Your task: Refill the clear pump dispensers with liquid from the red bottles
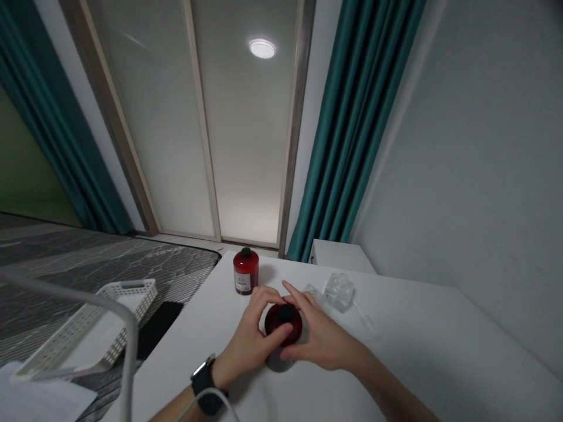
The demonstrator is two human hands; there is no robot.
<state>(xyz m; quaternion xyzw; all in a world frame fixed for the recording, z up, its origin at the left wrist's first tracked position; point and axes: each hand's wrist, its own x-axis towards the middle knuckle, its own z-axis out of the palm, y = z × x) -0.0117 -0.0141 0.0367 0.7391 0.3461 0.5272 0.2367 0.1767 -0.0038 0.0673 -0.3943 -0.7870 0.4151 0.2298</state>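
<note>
My left hand (257, 328) curves around the left side of a dark red bottle (272, 319) with a black cap (285, 314), its thumb lying across the near side. On the other side my right hand (319, 331) wraps the same bottle, with its index finger raised near the top. Both hands are closed on it. A grey round patch shows below the bottle; I cannot tell whether it is a base or a shadow. Behind my left hand stands a second red bottle (246, 273), upright, with a white label and black cap. Crumpled clear plastic (339, 292) lies just beyond my right hand.
The white table (409, 346) runs to the wall on the right. Left of it are a white perforated basket (88, 334) and a black flat item (158, 328). A grey curved tube (131, 351) crosses the lower left. A white cabinet (341, 255) stands behind.
</note>
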